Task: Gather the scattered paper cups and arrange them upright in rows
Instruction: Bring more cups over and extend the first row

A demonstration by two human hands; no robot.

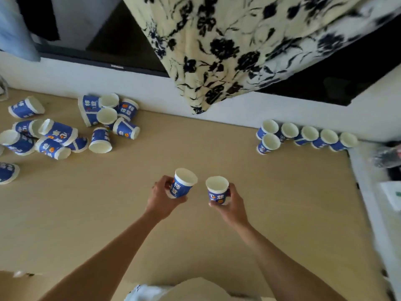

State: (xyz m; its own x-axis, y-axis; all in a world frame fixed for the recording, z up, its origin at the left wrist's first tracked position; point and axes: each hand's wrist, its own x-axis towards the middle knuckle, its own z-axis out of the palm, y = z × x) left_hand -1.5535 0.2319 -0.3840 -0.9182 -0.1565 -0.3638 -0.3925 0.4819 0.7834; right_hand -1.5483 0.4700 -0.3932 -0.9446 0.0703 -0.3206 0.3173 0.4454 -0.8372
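Note:
Over the middle of the wooden table (217,235), each hand carries a blue-and-white paper cup. My left hand (161,199) grips one cup (183,183), tilted with its mouth up and to the right. My right hand (233,202) holds the other cup (217,190) nearly upright. At the far right, several cups stand upright in a row (309,134) along the wall, with one more cup (269,144) in front of its left end. A scattered pile of cups (58,131) lies at the far left, most on their sides, a few upright (107,116).
A floral cloth (227,51) hangs down over the back wall above the table. A dark screen (347,72) runs along the wall behind. White items and a crumpled plastic wrapper (388,157) sit beyond the table's right edge.

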